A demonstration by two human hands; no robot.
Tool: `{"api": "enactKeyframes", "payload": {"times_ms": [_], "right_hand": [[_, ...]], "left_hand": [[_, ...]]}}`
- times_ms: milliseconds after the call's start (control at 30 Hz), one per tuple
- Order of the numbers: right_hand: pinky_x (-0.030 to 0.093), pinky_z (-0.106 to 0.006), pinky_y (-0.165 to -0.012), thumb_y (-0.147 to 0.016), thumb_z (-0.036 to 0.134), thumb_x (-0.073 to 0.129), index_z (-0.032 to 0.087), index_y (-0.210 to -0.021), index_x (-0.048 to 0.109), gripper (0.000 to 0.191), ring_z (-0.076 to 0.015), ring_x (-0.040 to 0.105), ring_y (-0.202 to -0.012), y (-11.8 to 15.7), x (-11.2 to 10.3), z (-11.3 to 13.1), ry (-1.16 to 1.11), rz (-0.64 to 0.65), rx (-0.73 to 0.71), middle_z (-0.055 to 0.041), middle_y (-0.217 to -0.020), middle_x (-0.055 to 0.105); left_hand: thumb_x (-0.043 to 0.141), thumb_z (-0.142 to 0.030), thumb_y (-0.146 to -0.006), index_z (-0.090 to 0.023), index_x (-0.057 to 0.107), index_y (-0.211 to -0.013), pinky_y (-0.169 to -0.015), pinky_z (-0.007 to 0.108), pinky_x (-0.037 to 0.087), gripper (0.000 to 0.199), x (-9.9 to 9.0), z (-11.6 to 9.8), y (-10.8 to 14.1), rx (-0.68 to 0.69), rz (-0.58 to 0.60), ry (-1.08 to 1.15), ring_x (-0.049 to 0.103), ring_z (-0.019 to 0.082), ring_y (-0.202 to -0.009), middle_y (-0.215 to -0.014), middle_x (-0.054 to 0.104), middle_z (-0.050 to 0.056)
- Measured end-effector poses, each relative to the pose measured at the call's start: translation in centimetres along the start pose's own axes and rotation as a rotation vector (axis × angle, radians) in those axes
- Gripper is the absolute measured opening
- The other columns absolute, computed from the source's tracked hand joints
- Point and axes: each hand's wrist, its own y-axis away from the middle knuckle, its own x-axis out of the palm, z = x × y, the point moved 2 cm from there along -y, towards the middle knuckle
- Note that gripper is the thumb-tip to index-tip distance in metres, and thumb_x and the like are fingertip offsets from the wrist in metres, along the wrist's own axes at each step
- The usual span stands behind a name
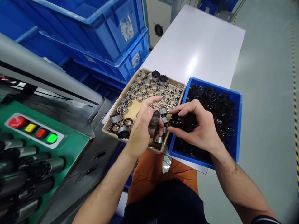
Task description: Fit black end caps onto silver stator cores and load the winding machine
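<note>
Gripping a dark, round piece (pixel 154 123) in my left hand (pixel 141 127), I stand over a cardboard box (pixel 134 108) of metal rings (pixel 164 103) while my right hand (pixel 201 127) hovers above the left side of a blue bin (pixel 239 124). My left fingers curl round the piece, above the box, and hide so much of it that I cannot tell whether it is one part or several. My right thumb and forefinger stand a narrow gap apart, with a small black part (pixel 175 120) between them that they seem to pinch, its outline lost against the black parts (pixel 215 101) heaped in the bin. Box and bin sit side by side on a white table (pixel 198 40); many rings lie flat, a few near my left hand are tipped over, and two at the far edge wear black tops (pixel 156 75). In my judgement, the left hold is best firm round the side, ends free of fingers, and the right best kept to light fingertips, since a thin part could snag or bend. A low wrist risks knocking the tipped rings.
</note>
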Motion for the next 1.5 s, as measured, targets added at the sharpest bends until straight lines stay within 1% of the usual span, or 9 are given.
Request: {"api": "enactKeyframes", "payload": {"times_ms": [200,367,467,600,767,1000,1333,1433,1500], "right_hand": [[0.077,-0.044,-0.106,-0.101,0.032,0.109,0.033,-0.134,0.091,0.037,-0.0257,0.090,-0.114,-0.8,2.0,-1.7,-0.098,-0.071,-0.092,-0.0033,-0.123,0.094],[0.078,-0.052,-0.113,-0.102,0.035,0.107,0.037,-0.142,0.095,0.041,-0.0295,0.090,-0.122,-0.1,2.7,-3.1,-0.131,-0.069,-0.033,-0.0041,-0.130,0.096],[0.077,-0.052,-0.117,-0.104,0.032,0.104,0.039,-0.147,0.094,0.044,-0.0292,0.090,-0.127,0.2,3.0,-3.5,-0.147,-0.045,-0.062,-0.0033,-0.136,0.096],[0.077,-0.053,-0.116,-0.106,0.031,0.103,0.040,-0.150,0.092,0.046,-0.0297,0.091,-0.127,0.5,3.5,-3.9,-0.174,-0.042,-0.076,-0.0018,-0.136,0.095],[0.078,-0.057,-0.115,-0.104,0.030,0.103,0.040,-0.145,0.091,0.044,-0.0322,0.092,-0.127,0.8,3.9,-4.0,-0.206,-0.070,-0.085,-0.0026,-0.136,0.095],[0.080,-0.058,-0.111,-0.103,0.023,0.103,0.040,-0.145,0.093,0.046,-0.0325,0.092,-0.126,0.9,3.8,-3.5,-0.181,-0.103,-0.126,-0.0039,-0.134,0.096],[0.079,-0.053,-0.116,-0.103,0.025,0.105,0.038,-0.145,0.088,0.047,-0.0302,0.092,-0.130,1.0,3.4,-4.3,-0.211,-0.096,-0.057,-0.0029,-0.139,0.094],[0.080,-0.050,-0.107,-0.099,0.026,0.109,0.035,-0.137,0.078,0.050,-0.0291,0.093,-0.124,1.0,3.2,-4.6,-0.297,-0.170,0.009,-0.0031,-0.138,0.093],[0.080,-0.054,-0.112,-0.098,0.025,0.107,0.035,-0.128,0.076,0.044,-0.0319,0.092,-0.130,0.9,2.9,-4.4,-0.264,-0.192,-0.012,-0.0044,-0.141,0.092]], "left_hand": [[0.058,-0.075,-0.130,-0.036,0.076,-0.166,-0.063,0.030,0.062,0.056,0.1,1.6,0.0,0.031,0.084,-0.136,0.073,0.017,-0.074,-0.109,0.082,0.005],[0.051,-0.080,-0.131,-0.034,0.078,-0.161,-0.092,0.037,0.074,0.062,0.1,1.6,-0.2,0.131,-0.014,-0.365,0.086,0.026,-0.117,-0.162,0.080,0.010],[0.049,-0.086,-0.129,-0.034,0.080,-0.155,-0.088,0.038,0.074,0.066,0.0,1.5,-0.3,0.144,-0.058,-0.446,0.088,0.028,-0.118,-0.147,0.084,0.009],[0.051,-0.090,-0.127,-0.034,0.084,-0.147,-0.061,0.032,0.062,0.068,-0.1,1.6,-0.3,0.123,-0.059,-0.423,0.080,0.019,-0.081,-0.112,0.082,0.004],[0.053,-0.086,-0.128,-0.030,0.085,-0.134,-0.056,0.027,0.058,0.065,-0.1,1.5,-0.3,0.114,-0.001,-0.381,0.074,0.013,-0.071,-0.122,0.083,0.004],[0.049,-0.083,-0.130,-0.033,0.085,-0.137,-0.060,0.030,0.062,0.062,-0.6,1.3,-0.2,0.064,0.042,-0.388,0.067,0.014,-0.064,-0.099,0.076,0.001],[0.064,-0.082,-0.126,-0.043,0.076,-0.170,-0.062,0.035,0.062,0.060,-1.6,1.7,-1.1,0.024,0.143,-0.385,0.077,0.019,-0.071,-0.099,0.080,0.002],[0.066,-0.093,-0.120,-0.033,0.087,-0.137,-0.054,0.032,0.052,0.065,-1.4,1.7,-1.8,0.115,0.033,-0.313,0.073,0.016,-0.064,-0.106,0.086,0.004],[0.072,-0.095,-0.116,-0.025,0.075,-0.101,-0.053,0.029,0.047,0.071,-1.2,1.2,-2.2,0.196,-0.057,-0.321,0.070,0.014,-0.065,-0.107,0.087,0.005]]}}
